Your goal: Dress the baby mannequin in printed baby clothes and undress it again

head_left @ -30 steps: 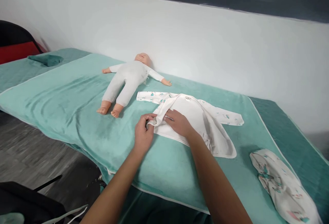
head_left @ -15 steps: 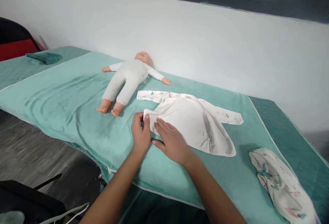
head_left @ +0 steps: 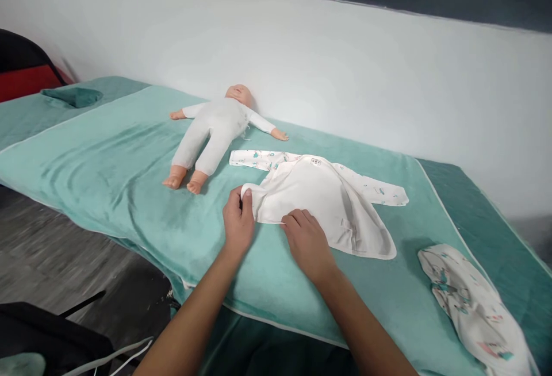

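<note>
A white long-sleeved baby shirt point(head_left: 308, 192) with printed sleeves lies spread, its plain inner side facing up and its neck label away from me. My left hand point(head_left: 239, 221) pinches the front flap at the shirt's left corner between thumb and fingers. Along the lower hem, my right hand point(head_left: 308, 244) has its fingers curled over the edge; its thumb is hidden. A baby doll point(head_left: 215, 131) in a white body lies face up beyond my left hand, arms spread and feet towards me.
A green sheet point(head_left: 107, 163) covers the bed, with wrinkles at the left. At the right lies a bunched printed cloth point(head_left: 474, 313). A white wall point(head_left: 345, 71) stands behind. Black bag-like item point(head_left: 52, 336) and white cables point(head_left: 112, 359) sit lower left; a red-and-black chair point(head_left: 30, 71) is upper left.
My right hand has moved right along the lower hem, and its flat fingers have curled onto the edge. The left hand keeps its pinch on the corner.
</note>
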Motion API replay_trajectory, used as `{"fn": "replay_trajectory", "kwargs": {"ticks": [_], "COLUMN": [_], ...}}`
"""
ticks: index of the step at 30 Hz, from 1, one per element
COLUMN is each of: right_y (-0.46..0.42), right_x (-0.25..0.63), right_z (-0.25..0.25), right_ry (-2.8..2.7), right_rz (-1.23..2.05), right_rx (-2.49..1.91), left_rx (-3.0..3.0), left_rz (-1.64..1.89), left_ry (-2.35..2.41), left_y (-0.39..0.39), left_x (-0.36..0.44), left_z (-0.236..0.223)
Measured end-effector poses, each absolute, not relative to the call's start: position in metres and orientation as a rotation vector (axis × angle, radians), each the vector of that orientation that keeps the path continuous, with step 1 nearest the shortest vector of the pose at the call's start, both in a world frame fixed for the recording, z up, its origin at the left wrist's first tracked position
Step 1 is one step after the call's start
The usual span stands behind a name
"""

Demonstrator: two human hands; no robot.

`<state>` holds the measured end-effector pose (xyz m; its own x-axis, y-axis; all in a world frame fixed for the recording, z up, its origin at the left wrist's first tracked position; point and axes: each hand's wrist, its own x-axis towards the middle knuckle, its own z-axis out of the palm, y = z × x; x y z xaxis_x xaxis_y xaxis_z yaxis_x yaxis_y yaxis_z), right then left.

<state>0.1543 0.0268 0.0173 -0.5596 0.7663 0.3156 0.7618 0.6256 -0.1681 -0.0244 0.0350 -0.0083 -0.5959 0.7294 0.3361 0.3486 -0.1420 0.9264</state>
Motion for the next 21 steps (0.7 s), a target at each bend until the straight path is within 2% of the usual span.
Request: {"fn": "replay_trajectory", "kwargs": {"ticks": [13,18,21], "right_y": [0.035,0.051,0.084], "right_x": [0.164,0.16,0.151], "right_z": [0.024,0.035,0.037], "right_ry": [-2.594,-2.405,-2.197], "right_rz": [0.291,0.682,0.665], "right_rx": [-1.028,-1.099,-1.182], "left_rx": [1.141,1.24,1.363], "left_rz": [1.912,1.846,1.779], "left_ry": [1.81,1.798,1.797], "left_y": [0.035,0.032,0.03], "left_x": [-0.024,-0.024,-0.023], "left_z": [-0.01,-0.01,-0.009]}}
